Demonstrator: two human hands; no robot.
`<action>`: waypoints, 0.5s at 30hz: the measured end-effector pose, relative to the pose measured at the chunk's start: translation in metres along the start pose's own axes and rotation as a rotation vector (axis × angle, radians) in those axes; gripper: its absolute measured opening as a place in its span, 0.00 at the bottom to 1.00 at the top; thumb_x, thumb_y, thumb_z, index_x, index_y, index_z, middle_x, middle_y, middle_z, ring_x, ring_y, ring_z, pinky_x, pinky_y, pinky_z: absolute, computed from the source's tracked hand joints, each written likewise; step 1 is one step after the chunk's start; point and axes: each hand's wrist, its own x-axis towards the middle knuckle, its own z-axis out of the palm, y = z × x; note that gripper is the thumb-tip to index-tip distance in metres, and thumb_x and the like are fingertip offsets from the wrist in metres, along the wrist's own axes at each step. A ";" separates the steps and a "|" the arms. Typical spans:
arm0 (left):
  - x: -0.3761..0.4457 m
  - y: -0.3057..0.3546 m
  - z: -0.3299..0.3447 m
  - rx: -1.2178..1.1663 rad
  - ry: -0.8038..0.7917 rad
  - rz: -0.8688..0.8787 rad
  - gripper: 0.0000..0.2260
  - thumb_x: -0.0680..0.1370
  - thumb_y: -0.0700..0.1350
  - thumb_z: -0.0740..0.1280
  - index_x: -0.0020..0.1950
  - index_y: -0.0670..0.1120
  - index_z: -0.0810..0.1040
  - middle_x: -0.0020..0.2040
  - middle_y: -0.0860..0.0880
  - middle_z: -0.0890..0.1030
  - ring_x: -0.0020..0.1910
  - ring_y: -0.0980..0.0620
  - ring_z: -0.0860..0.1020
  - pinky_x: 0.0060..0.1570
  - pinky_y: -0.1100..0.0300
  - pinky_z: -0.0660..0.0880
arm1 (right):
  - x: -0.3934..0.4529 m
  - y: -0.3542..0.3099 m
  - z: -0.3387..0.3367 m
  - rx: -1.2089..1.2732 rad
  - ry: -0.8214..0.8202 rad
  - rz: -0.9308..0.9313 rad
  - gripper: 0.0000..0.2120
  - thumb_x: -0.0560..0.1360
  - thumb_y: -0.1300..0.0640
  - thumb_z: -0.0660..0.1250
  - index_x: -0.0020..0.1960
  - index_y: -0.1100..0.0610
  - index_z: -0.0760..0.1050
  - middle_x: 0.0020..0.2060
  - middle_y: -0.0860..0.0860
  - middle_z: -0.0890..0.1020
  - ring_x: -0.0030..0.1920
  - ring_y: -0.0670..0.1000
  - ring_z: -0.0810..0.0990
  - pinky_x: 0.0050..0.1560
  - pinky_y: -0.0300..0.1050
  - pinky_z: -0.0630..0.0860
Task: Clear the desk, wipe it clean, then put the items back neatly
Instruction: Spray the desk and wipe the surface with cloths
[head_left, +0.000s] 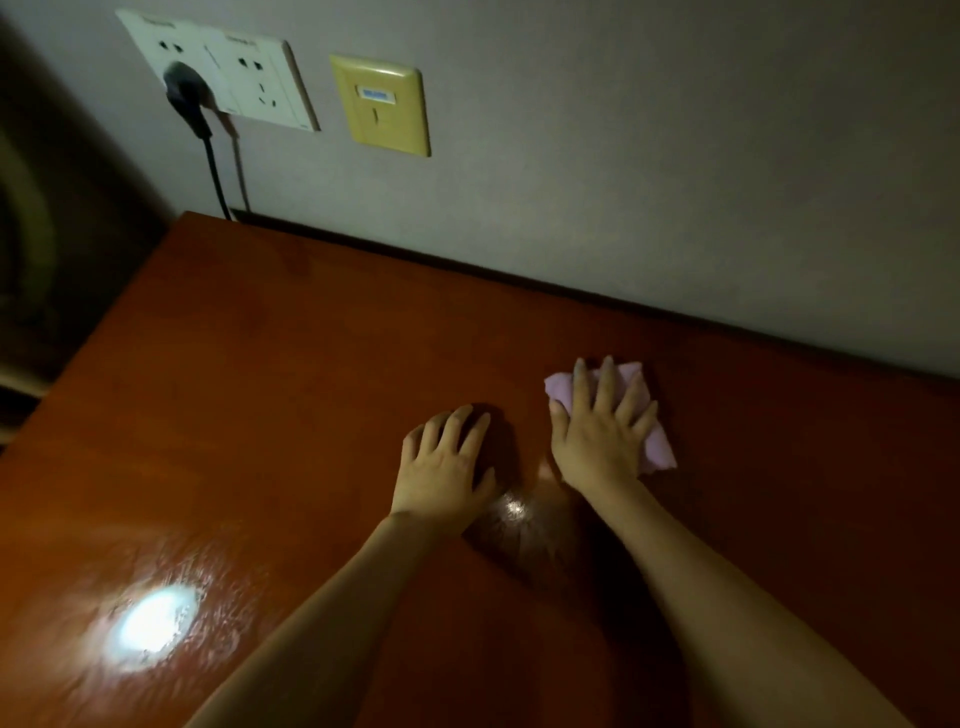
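Much of the pink cloth (655, 447) is lying hidden under the right hand (597, 441), whose grip is pressing it flat with fingers spread; its long axis is running toward the wall. The left hand (444, 465) is resting open-fingered on the reddish-brown surface (270, 374). Writing on the yellow wall plate (382, 106) is blurring beyond reading.

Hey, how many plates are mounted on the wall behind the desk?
2: a white socket plate at upper left with a black plug in it, and a yellow plate just right of it. More may lie outside the frame.
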 end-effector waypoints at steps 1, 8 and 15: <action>-0.002 -0.002 0.002 0.003 -0.001 0.006 0.28 0.80 0.58 0.52 0.78 0.53 0.47 0.77 0.51 0.50 0.75 0.49 0.49 0.73 0.51 0.48 | -0.004 -0.008 0.002 -0.004 0.003 -0.039 0.31 0.79 0.39 0.42 0.78 0.52 0.47 0.77 0.57 0.49 0.75 0.66 0.45 0.70 0.68 0.45; -0.027 -0.006 0.005 0.027 -0.033 -0.006 0.27 0.81 0.58 0.50 0.78 0.54 0.48 0.78 0.51 0.51 0.76 0.49 0.50 0.72 0.50 0.50 | -0.088 -0.027 0.026 0.017 -0.032 -0.271 0.28 0.77 0.41 0.52 0.72 0.52 0.66 0.71 0.58 0.68 0.71 0.65 0.64 0.63 0.68 0.66; -0.056 0.001 0.007 0.040 -0.047 -0.014 0.28 0.80 0.58 0.52 0.78 0.53 0.46 0.77 0.50 0.49 0.75 0.48 0.49 0.73 0.50 0.50 | -0.121 0.046 0.026 -0.058 -0.061 -0.153 0.31 0.78 0.38 0.36 0.76 0.50 0.55 0.75 0.57 0.60 0.75 0.62 0.53 0.68 0.66 0.55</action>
